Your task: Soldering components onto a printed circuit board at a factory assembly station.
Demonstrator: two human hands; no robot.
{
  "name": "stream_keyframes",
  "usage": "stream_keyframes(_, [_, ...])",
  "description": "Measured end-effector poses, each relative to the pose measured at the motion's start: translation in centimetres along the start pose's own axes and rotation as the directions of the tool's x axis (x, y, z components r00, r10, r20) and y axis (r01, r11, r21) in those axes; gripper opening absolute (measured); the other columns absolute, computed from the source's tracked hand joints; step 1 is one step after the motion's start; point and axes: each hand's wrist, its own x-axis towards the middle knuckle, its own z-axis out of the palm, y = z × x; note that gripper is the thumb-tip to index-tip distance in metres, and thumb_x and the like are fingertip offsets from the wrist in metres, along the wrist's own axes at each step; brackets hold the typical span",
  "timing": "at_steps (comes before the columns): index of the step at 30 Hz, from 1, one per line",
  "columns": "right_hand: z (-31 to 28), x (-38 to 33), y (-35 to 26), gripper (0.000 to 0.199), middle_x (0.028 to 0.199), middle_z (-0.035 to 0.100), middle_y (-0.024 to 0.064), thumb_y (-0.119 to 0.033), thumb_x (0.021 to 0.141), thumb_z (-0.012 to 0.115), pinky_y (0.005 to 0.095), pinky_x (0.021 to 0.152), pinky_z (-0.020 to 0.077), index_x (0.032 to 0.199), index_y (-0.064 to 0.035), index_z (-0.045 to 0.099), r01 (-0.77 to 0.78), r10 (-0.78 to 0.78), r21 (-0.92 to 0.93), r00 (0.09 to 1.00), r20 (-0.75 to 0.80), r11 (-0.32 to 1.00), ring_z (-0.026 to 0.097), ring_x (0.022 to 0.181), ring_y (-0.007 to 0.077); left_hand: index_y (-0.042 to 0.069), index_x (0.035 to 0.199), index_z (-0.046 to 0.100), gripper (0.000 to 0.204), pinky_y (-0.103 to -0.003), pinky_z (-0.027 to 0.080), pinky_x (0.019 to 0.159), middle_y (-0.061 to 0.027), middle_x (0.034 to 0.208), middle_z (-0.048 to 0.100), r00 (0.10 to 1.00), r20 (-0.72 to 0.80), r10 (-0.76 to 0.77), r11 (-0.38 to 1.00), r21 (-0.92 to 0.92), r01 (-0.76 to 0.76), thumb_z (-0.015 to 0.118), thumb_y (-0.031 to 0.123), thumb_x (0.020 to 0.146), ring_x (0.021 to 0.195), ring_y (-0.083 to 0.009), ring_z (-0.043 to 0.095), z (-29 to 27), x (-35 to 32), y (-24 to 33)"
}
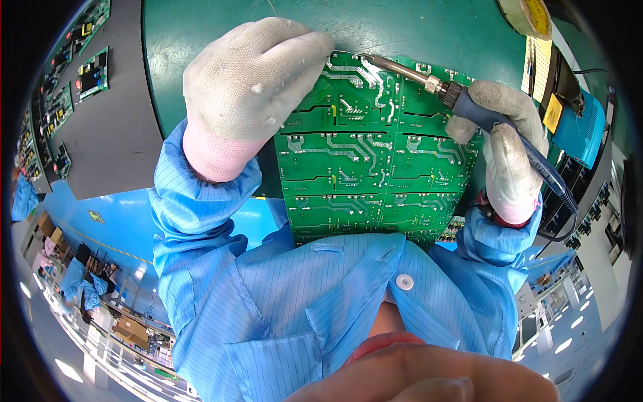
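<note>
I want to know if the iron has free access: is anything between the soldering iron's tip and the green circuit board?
Nothing visible. The right hand holds the soldering iron, its tip at the board top edge. The left hand rests on the board's upper left, clear of the tip.

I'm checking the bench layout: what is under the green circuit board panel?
The circuit board panel lies on a dark green mat, seen beyond its top edge. The gloved left hand presses its top left corner; the right hand holds a soldering iron. Whatever lies directly beneath is covered.
</note>
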Motion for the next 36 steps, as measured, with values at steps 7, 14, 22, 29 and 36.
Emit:
stream_keyframes(7, [0.6,0.4,0.0,0.048,0.098,0.064,0.0128,-0.034,0.087,0.062,0.0273,0.079,0.0508,0.117,0.003,0.055,-0.021,0.021,0.091,1.0,0.005,0.996,0.063,0.083,0.0143,0.005,0.089,0.07,0.017,-0.027,0.051,0.061,-0.0066,0.085,0.066,0.999,0.001,-0.043,0.999,-0.017,0.043,0.071,0.003,0.072,0.071,-0.0199,0.064,-0.1,-0.5,-0.2])
stream_keyframes(14, [0.5,0.1,-0.3,0.048,0.099,0.064,0.0131,-0.034,0.087,0.062,0.0273,0.079,0.0505,0.117,0.0037,0.055,-0.013,0.013,0.046,1.0,0.006,0.999,0.063,0.083,0.0144,0.005,0.089,0.071,0.018,-0.027,0.051,0.062,-0.0065,0.085,0.066,1.0,-0.005,-0.006,1.0,-0.017,0.006,0.071,0.003,0.072,0.072,-0.0201,0.064,0.0,-0.3,-0.3])
stream_keyframes(22, [0.2,0.1,-0.1,0.05,0.096,0.065,0.0143,-0.037,0.088,0.063,0.0283,0.078,0.0506,0.116,0.004,0.055,0.039,-0.037,-0.047,0.998,0.043,0.998,0.064,0.084,0.0157,0.004,0.089,0.07,0.017,-0.027,0.051,0.062,-0.007,0.085,0.066,1.0,-0.007,-0.008,1.0,0.002,0.008,0.071,0.002,0.072,0.072,-0.0202,0.064,0.0,-0.3,-0.1])
stream_keyframes(29, [0.5,0.1,1.9,0.055,0.086,0.065,0.0162,-0.04,0.094,0.051,0.0363,0.086,0.0488,0.126,0.005,0.046,0.223,-0.212,0.216,0.975,-0.071,0.951,0.062,0.077,0.0214,-0.001,0.088,0.069,0.014,-0.023,0.048,0.069,-0.0083,0.089,0.066,0.922,-0.196,-0.333,0.93,-0.231,0.287,0.066,-0.007,0.076,0.076,-0.014,0.061,-0.4,-0.5,0.3])
stream_keyframes(36, [-1.3,-2.6,3.8,0.055,0.107,0.061,0.0271,-0.043,0.094,0.052,0.0575,0.093,0.0434,0.136,-0.01,0.038,0.459,-0.469,-0.121,0.799,-0.377,0.88,0.062,0.095,0.0363,-0.007,0.109,0.062,0.023,-0.027,0.052,0.081,-0.0137,0.108,0.065,0.704,-0.046,-0.709,0.55,-0.661,0.511,0.059,-0.002,0.087,0.096,-0.022,0.065,-1.3,-2.8,0.5])
